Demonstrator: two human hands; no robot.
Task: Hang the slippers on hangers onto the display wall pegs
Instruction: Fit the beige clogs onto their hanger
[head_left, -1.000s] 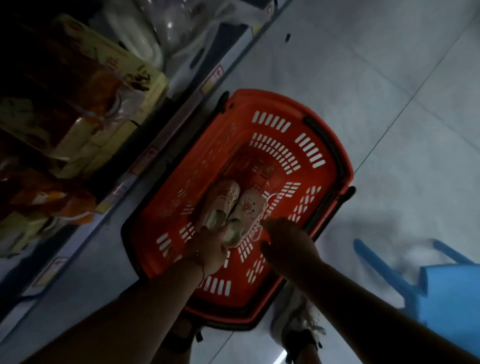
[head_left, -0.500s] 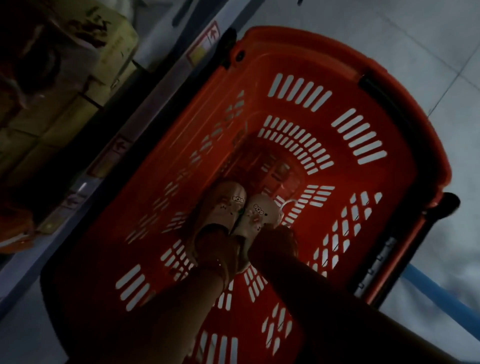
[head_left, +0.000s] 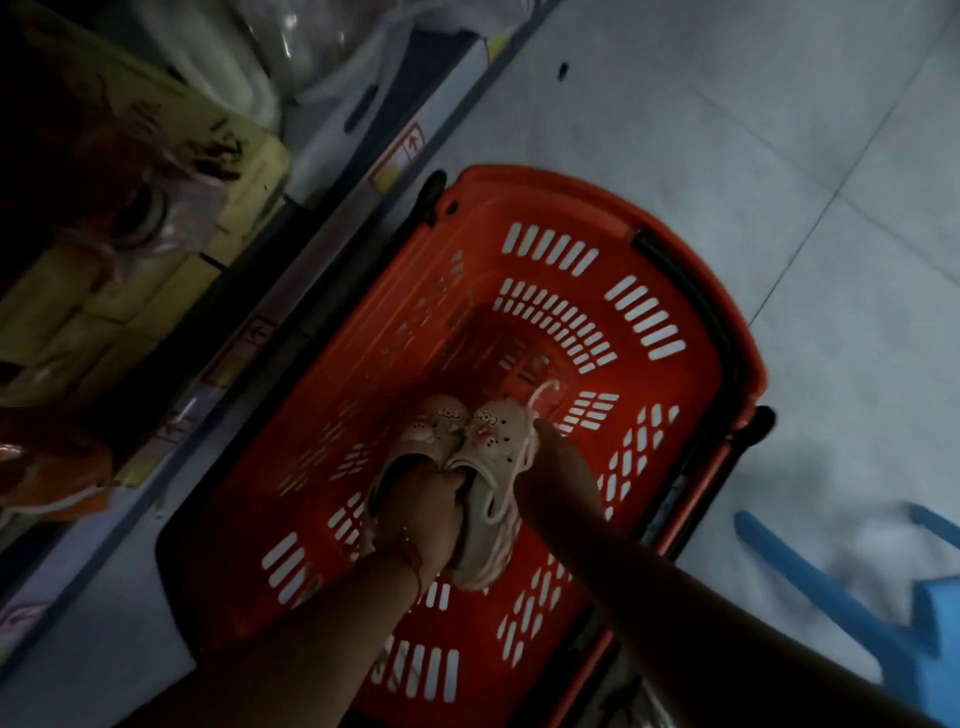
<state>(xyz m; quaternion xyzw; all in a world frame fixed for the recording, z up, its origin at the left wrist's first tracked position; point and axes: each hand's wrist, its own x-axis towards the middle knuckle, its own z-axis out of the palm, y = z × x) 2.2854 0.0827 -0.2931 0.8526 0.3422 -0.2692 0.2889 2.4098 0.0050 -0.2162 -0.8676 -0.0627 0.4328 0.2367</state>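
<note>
Pink slippers (head_left: 457, 467): one pale pair with small charms on the toes, held together above the middle of the red basket, toes pointing toward its far end.
Hanger (head_left: 540, 395): a white hook shows at the toe of the right-side slipper; a pale cord or strap runs down that slipper's side. Whether the hook is properly seated on the pair is too dim to tell.
Left hand (head_left: 426, 519): fingers curled into the heel openings, gripping both slippers.
Right hand (head_left: 558, 467): lies against the right slipper's side by the cord; too dark to say whether its fingers pinch anything.
Basket (head_left: 649, 260): red slotted plastic with black handles, standing on the tiled floor; apart from the pair, only bare bottom shows.
Shelf (head_left: 322, 218): its edge with price tags runs along the basket's left side, packaged goods stacked on it.
Blue stool (head_left: 841, 623): near the basket's right side.
Done, as judged: this pair is picked up.
Left: carrying it to the display wall and hooking it on a peg; no pegs are in view.
</note>
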